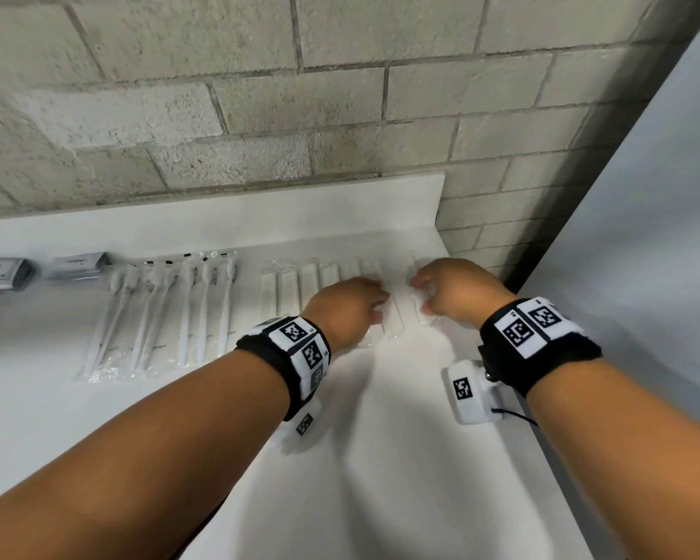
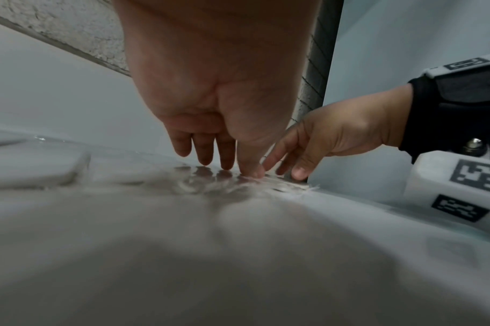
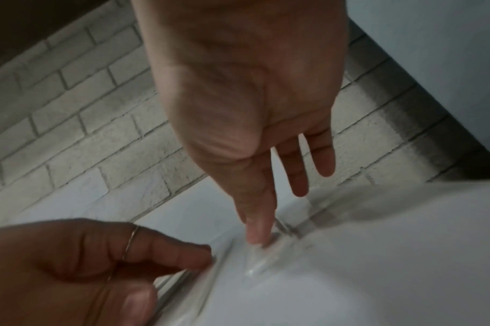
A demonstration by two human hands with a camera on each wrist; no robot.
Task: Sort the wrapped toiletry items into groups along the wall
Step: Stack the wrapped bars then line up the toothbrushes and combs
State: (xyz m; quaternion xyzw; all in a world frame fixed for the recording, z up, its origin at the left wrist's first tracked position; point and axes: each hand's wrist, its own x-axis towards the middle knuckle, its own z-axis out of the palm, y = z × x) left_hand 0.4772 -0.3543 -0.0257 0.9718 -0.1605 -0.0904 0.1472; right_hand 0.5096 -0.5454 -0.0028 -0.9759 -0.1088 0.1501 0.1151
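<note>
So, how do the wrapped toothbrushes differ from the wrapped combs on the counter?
The toothbrushes are long and thin with narrow handles; the combs are shorter, flat and wide. The toothbrushes lie to the left with no hand on them, while the left hand and the right hand both touch the comb row at its right end. Both groups are white, in clear wrappers, laid side by side near the wall.

Both hands hide the right-hand wrapped combs (image 1: 393, 317); the leftmost grey box (image 1: 1, 274) is cut off.
</note>
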